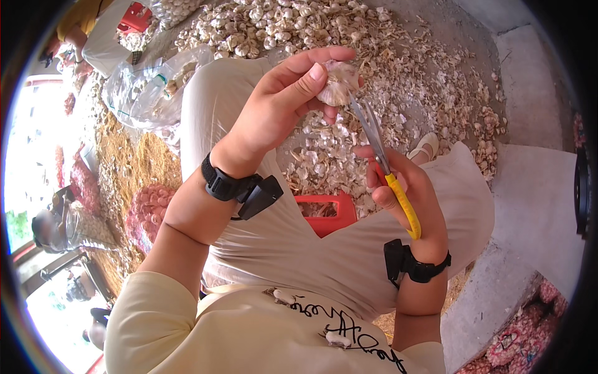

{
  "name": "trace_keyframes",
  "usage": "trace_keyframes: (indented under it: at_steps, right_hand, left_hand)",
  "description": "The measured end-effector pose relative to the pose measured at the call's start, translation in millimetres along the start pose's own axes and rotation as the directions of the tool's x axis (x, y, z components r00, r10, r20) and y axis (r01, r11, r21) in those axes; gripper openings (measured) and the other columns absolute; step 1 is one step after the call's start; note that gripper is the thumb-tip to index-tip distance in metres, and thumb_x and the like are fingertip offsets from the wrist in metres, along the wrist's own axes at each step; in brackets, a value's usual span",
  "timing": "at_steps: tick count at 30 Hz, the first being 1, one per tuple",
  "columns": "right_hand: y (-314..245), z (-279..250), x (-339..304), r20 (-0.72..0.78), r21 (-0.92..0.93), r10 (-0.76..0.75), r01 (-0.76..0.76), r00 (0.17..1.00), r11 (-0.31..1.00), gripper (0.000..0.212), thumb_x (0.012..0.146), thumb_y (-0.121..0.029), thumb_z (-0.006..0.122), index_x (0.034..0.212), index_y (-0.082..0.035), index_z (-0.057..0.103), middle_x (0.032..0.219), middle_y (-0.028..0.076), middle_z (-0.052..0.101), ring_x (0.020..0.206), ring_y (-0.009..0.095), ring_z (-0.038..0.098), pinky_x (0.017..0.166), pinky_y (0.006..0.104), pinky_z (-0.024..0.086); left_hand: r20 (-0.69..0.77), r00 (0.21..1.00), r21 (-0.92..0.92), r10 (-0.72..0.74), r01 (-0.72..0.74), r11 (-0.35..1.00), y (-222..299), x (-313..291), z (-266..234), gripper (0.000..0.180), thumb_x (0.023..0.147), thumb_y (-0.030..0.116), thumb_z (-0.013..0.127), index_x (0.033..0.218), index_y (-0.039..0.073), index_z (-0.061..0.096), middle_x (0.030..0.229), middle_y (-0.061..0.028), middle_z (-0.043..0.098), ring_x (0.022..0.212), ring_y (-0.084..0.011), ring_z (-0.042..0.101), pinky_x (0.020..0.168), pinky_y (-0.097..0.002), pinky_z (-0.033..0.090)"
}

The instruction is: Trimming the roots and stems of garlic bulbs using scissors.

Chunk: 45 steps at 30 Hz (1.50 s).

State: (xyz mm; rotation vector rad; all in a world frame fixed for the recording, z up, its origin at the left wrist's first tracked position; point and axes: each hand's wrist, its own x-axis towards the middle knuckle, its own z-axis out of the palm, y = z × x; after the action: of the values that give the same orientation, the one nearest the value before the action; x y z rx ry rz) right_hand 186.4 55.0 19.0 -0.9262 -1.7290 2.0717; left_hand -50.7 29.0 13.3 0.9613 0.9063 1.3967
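Between the thumb and fingers of my left hand (289, 93) is a garlic bulb (338, 83), white with a purplish tinge, held up above my knees. My right hand (408, 187) grips scissors (398, 193) with yellow and red handles. The metal blades point up and away, parted slightly, and their tips meet the lower edge of the bulb. Part of the handle loops is hidden by my fingers. Both wrists wear black strapped devices.
A heap of garlic bulbs (268, 28) lies beyond my knees, with loose skins (430, 81) scattered over the floor. A red plastic crate (324, 212) shows between my legs. Clear plastic bags (140, 93) and a pink net sack (149, 209) are at left; more net sacks (511, 336) lie lower right. Other people are at far left.
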Motion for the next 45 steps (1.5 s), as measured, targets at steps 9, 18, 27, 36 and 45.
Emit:
trace_keyframes:
  at_steps: [9, 18, 27, 36, 45]
  right_hand:
    - [1, 0, 0, -0.007, -0.015, -0.006, 0.006, 1.0, 1.0, 0.062, 0.075, -0.043, 0.075, 0.121, -0.004, 0.057, 0.073, -0.004, 0.048, 0.066, 0.005, 0.045, 0.06, 0.0196, 0.039]
    - [1, -1, 0, 0.005, -0.032, -0.013, 0.013, 1.0, 0.999, 0.062, 0.076, -0.041, 0.076, 0.122, -0.004, 0.057, 0.074, -0.004, 0.048, 0.067, 0.005, 0.046, 0.061, 0.0197, 0.04]
    - [3, -1, 1, 0.013, -0.013, -0.043, 0.043, 0.999, 0.999, 0.058, 0.078, -0.036, 0.075, 0.122, -0.003, 0.057, 0.075, -0.003, 0.049, 0.067, 0.006, 0.046, 0.062, 0.021, 0.04]
    - [1, -1, 0, 0.06, -0.007, 0.003, -0.003, 0.998, 1.0, 0.057, 0.078, -0.034, 0.076, 0.123, -0.003, 0.057, 0.075, -0.003, 0.049, 0.067, 0.006, 0.046, 0.063, 0.0215, 0.041]
    - [22, 6, 16, -0.316, -0.09, -0.579, 0.584, 0.751, 0.807, 0.049, 0.077, 0.005, 0.067, 0.122, 0.0, 0.048, 0.093, 0.003, 0.057, 0.078, 0.008, 0.049, 0.072, 0.0237, 0.043]
  left_hand:
    - [-0.038, 0.999, -0.015, 0.009, -0.01, 1.0, 2, 0, 1, 0.048, 0.099, 0.034, 0.042, 0.135, 0.001, 0.043, 0.113, -0.0164, 0.061, 0.073, -0.0105, 0.059, 0.067, -0.0233, 0.049]
    - [0.001, 1.0, -0.003, -0.002, 0.002, 1.0, 0, 0, -1, 0.047, 0.099, 0.033, 0.042, 0.135, 0.002, 0.043, 0.113, -0.0162, 0.062, 0.076, -0.011, 0.06, 0.068, -0.0233, 0.049]
    - [0.044, 0.999, 0.026, -0.025, 0.024, 0.999, -2, 0, -1, 0.046, 0.099, 0.031, 0.043, 0.135, 0.002, 0.043, 0.113, -0.0166, 0.062, 0.082, -0.0118, 0.061, 0.07, -0.0232, 0.049]
    - [0.026, 0.999, 0.009, -0.021, 0.021, 1.0, -4, 0, 0, 0.04, 0.099, 0.026, 0.045, 0.133, 0.004, 0.046, 0.11, -0.01, 0.062, 0.087, -0.0134, 0.061, 0.074, -0.0271, 0.051]
    - [0.031, 1.0, -0.059, 0.003, -0.001, 0.998, -10, 2, 10, 0.044, 0.097, 0.018, 0.049, 0.137, 0.002, 0.038, 0.119, -0.0119, 0.057, 0.106, -0.0235, 0.059, 0.093, -0.0367, 0.049]
